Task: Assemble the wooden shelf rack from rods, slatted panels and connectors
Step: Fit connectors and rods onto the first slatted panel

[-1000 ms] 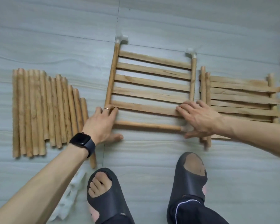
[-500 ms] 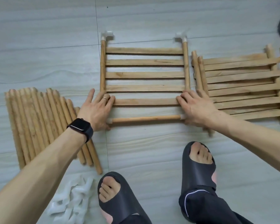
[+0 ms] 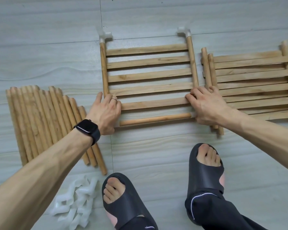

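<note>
Head, hands [image 3: 106, 112] [image 3: 206, 108] on slatted panel [image 3: 150, 75], grasp unclear
</note>
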